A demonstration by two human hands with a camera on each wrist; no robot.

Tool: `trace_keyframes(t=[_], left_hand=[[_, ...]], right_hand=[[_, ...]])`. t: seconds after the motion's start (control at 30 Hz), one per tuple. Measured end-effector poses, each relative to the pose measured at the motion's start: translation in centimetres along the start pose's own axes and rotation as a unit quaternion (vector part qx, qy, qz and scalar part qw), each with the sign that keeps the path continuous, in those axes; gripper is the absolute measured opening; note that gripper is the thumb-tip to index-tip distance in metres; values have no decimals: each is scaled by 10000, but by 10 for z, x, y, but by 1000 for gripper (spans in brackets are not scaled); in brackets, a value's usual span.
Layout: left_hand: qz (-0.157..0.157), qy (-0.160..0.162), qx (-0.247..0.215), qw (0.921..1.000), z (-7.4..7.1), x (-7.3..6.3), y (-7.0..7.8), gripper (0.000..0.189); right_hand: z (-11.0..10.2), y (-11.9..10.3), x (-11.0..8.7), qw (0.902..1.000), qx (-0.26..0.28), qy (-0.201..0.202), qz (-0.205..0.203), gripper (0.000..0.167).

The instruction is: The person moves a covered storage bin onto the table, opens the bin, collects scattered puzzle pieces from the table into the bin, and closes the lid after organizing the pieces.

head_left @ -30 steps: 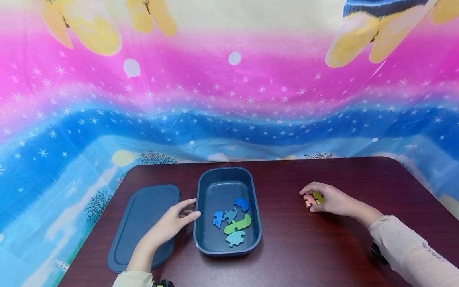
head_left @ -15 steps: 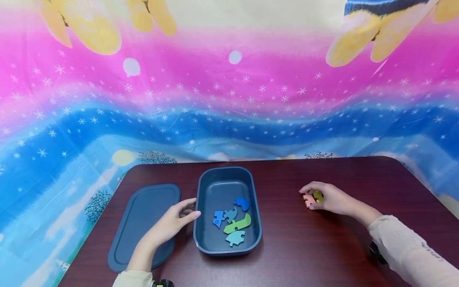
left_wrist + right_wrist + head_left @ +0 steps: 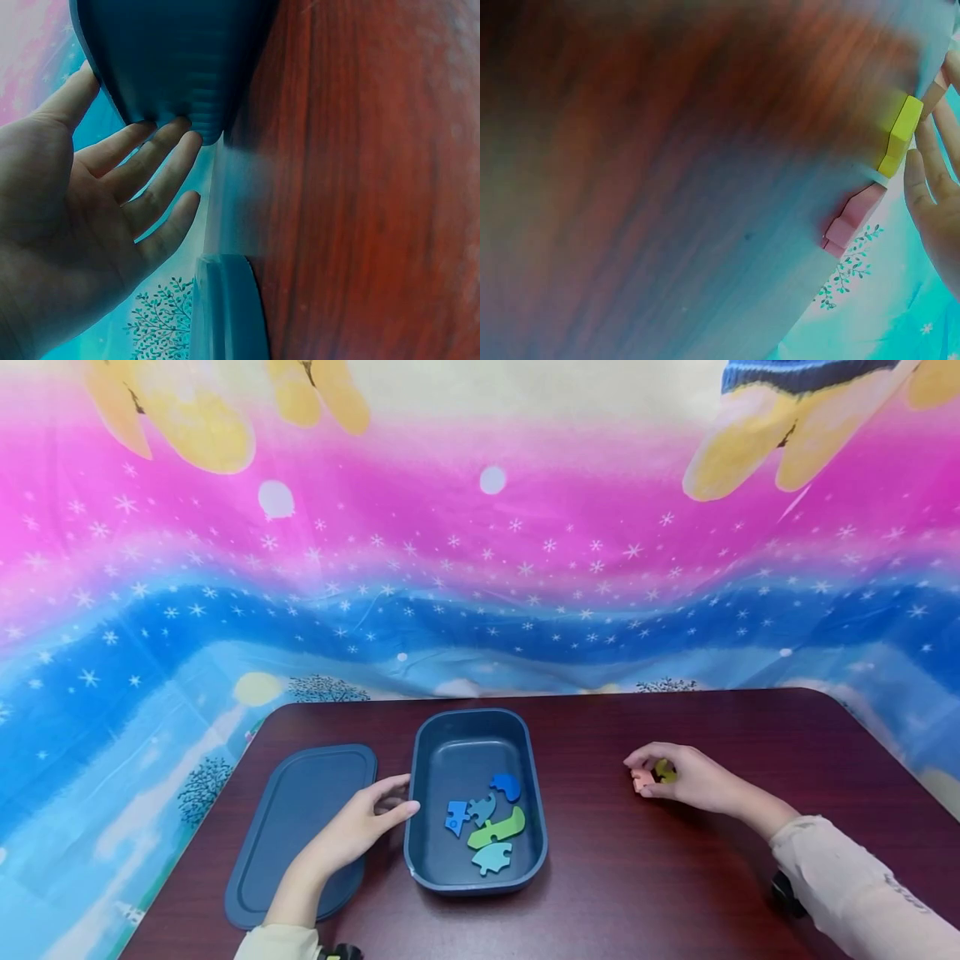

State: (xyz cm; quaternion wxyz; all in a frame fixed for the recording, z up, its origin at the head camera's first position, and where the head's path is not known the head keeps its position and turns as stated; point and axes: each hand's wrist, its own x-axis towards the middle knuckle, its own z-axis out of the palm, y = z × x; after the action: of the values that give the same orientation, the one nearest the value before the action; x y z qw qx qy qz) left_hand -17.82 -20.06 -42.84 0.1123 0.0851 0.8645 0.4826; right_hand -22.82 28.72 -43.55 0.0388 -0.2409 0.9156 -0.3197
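Note:
My right hand (image 3: 693,779) pinches a peach-coloured puzzle piece (image 3: 641,780) between thumb and fingertips, low over the table. Under that hand is a yellow-green puzzle piece (image 3: 664,770), partly covered by it. The right wrist view also reveals a pink puzzle piece (image 3: 855,217) on the table, which the hand hides from the head view. My left hand (image 3: 366,820) touches the left side of a dark blue box (image 3: 476,888), fingers extended against its outer wall and thumb near the rim. Inside lie several puzzle pieces, among them a green one (image 3: 497,829) and a blue one (image 3: 506,787).
A dark blue lid (image 3: 300,810) lies flat on the table left of the box, partly under my left forearm. The dark red wood table (image 3: 600,877) ends at a printed cloth (image 3: 480,610) hanging behind it.
My right hand has shifted slightly left, and the peach-coloured puzzle piece has moved with it. The left hand and the box have stayed in place.

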Motion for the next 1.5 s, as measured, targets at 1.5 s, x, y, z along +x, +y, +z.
trace_keyframes(t=[1.5], left_hand=[[-88,48,68,9999,1,1,2,55]], right_hand=[[20,-56,4,9910,234,431,-1250,37]])
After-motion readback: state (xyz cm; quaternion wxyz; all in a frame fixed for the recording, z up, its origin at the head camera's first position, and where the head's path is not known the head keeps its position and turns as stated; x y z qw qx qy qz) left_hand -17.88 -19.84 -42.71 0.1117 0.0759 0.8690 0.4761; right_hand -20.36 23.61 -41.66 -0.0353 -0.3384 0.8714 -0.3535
